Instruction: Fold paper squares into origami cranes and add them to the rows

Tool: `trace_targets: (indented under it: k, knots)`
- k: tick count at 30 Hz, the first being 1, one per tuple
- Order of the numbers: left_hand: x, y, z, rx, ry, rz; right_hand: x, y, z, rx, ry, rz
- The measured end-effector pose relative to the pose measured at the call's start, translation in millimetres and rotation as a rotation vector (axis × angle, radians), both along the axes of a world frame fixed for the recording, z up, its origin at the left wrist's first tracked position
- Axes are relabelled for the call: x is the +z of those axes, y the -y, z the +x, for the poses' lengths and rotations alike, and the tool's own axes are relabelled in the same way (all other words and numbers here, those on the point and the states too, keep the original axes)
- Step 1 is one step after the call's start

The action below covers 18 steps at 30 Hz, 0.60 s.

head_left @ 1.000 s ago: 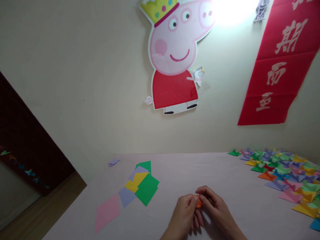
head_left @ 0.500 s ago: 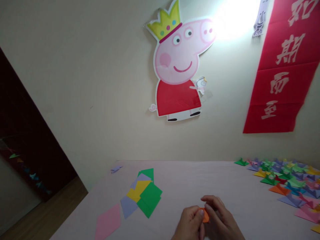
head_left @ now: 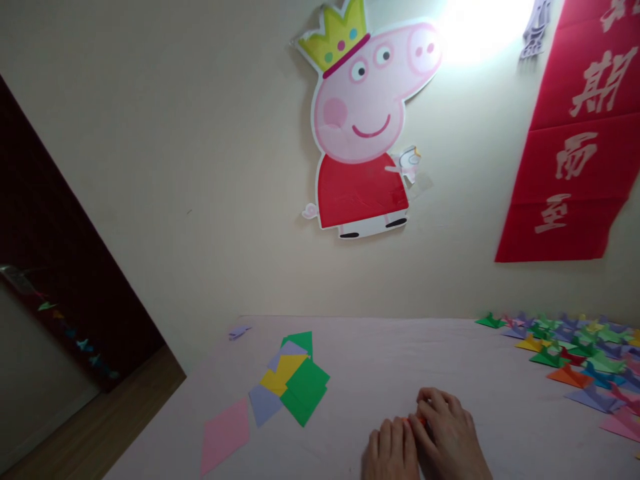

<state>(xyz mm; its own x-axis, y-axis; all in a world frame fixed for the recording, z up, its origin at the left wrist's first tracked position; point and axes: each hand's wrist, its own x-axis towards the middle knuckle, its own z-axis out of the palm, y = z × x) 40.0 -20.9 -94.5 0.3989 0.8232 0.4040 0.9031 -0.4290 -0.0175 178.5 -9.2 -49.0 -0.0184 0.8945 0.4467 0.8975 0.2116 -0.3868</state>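
Observation:
Small bits of a folded orange paper (head_left: 423, 421) show between my fingers, low in the view; most of it is covered. My left hand (head_left: 392, 448) is turned back up, its fingers bent together and pressing the paper at its left side. My right hand (head_left: 447, 432) lies close against the left one, thumb and curled fingers closed on the paper's right side. Both hands appear to rest at the table's surface (head_left: 370, 360).
Left of my hands lie loose paper squares: green (head_left: 309, 393), yellow (head_left: 280, 379), purple (head_left: 265, 403) and pink (head_left: 226, 435). A small folded purple piece (head_left: 239, 332) sits near the far left corner. Several folded paper cranes (head_left: 570, 377) crowd the right side. A wall (head_left: 225, 200) stands behind.
Both hands have rolled over, backs up, and come down with the orange paper, which is now mostly covered. My right fingers have closed onto it. The whole view has shifted slightly.

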Motion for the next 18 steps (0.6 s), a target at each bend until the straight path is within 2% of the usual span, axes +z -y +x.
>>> trace_targets:
  k: [2,4,8,11,18]
  knots:
    - [-13.9,1,6,-0.032,-0.076,0.013,-2.0,0,1,-0.036,0.053,0.026]
    - [-15.6,1,8,-0.059,-0.118,0.001,-5.4,-1,4,-0.067,0.088,0.052]
    - [2.7,6,2,-0.115,-0.151,-0.047,-14.6,-2,9,-0.095,0.172,0.092]
    - [18.5,12,-1,-0.101,-0.146,-0.089,-18.1,0,8,-0.112,0.254,0.085]
    - [40.6,26,-6,-0.05,-0.177,-0.15,-10.7,2,8,-0.139,0.334,-0.023]
